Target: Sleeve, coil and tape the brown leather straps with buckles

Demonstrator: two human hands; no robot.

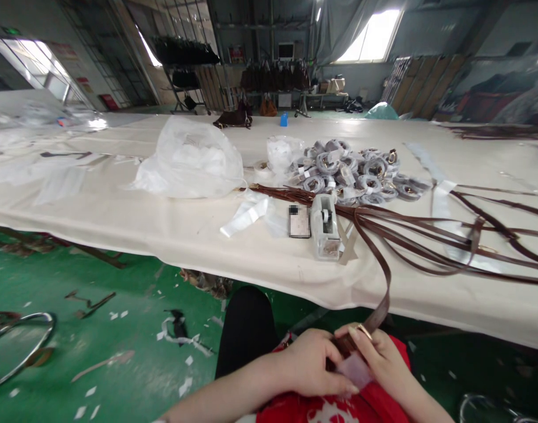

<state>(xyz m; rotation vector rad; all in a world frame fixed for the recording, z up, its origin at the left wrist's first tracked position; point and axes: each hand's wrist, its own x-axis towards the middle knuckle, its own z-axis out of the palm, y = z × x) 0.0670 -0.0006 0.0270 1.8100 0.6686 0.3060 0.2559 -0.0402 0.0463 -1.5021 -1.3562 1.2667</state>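
Low in the head view, over my lap, my left hand [310, 363] and my right hand [380, 355] are close together on one brown leather strap [378, 314]. The strap runs down from the table edge between them, and a gold-coloured buckle [364, 333] shows by my right fingers. My right fingers are closed on the strap beside the buckle. My left fingers curl round its end, partly hidden. A pale, see-through piece of wrapping [356, 370] lies between my hands, against the strap; which hand grips it is not clear.
On the cream table [269, 258] are a tape dispenser [326, 229], a phone-like object [299, 222], a bundle of brown straps [410, 226], a heap of wrapped coiled straps [339, 170] and a large plastic bag [193, 158]. Scraps litter the green floor [136, 329].
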